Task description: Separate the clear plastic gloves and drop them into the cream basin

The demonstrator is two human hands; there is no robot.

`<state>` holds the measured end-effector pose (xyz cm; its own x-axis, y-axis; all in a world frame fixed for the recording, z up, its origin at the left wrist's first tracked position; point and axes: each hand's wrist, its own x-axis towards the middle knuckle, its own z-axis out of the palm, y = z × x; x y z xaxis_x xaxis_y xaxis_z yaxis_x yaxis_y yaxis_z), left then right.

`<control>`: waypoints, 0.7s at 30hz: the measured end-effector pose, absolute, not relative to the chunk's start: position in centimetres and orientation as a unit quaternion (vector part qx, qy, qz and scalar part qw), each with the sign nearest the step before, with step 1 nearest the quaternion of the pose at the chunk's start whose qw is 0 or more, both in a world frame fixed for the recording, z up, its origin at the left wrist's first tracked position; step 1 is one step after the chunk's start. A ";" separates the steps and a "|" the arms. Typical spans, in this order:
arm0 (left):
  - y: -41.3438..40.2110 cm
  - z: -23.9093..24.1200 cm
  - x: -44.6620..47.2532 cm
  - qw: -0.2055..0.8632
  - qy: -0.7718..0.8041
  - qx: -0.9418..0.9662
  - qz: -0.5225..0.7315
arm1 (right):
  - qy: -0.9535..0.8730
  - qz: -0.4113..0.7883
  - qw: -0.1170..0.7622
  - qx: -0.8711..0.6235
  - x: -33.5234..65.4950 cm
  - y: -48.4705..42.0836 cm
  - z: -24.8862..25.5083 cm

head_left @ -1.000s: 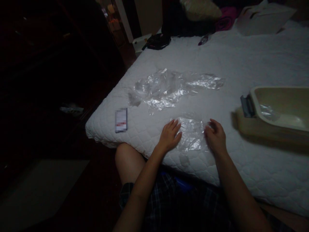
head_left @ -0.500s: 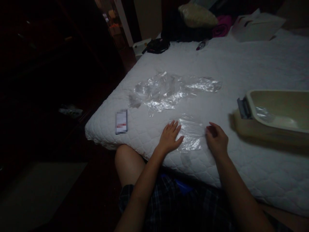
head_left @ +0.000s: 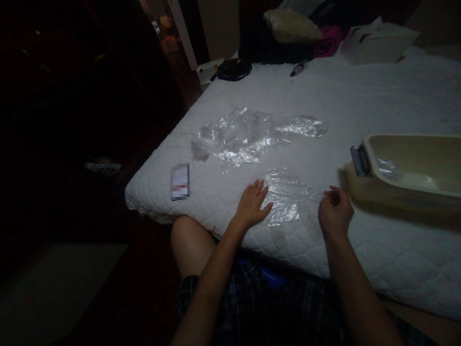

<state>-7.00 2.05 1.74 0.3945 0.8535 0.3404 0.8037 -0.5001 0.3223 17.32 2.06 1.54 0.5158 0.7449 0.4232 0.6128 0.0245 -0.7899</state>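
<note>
A thin, clear plastic bag (head_left: 284, 197) lies crinkled on the white quilted mattress (head_left: 212, 192) in front of me. Flat on its left edge rests my left hand (head_left: 252, 204), fingers spread. My right hand (head_left: 336, 211) pinches the bag's right side, and the film is drawn out into a narrow strip towards the fingertips. Farther back, more clear plastic bags (head_left: 248, 134) are spread out, overlapping so that I cannot separate them.
At right stands a cream plastic tub (head_left: 406, 192) with a grey handle clip and some clear plastic inside. A phone-like blurred object (head_left: 179, 182) lies at left. A white box (head_left: 378, 43), a pillow (head_left: 291, 26) and a black bag (head_left: 234, 69) sit at the back.
My right hand has moved right, towards the tub, stretching the bag's right side out with it. My left hand stays in place on the bag.
</note>
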 end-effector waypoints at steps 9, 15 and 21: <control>2.2 1.5 -6.9 0.035 0.504 0.829 0.238 | -0.739 -0.048 0.438 -0.510 15.4 -0.9 2.2; 2.0 2.0 -6.7 0.036 0.509 0.831 0.223 | -0.815 -0.004 0.326 -0.480 14.6 -1.5 2.3; 2.1 1.9 -6.8 0.031 0.508 0.832 0.221 | -0.803 -0.002 0.384 -0.456 15.0 -1.9 2.2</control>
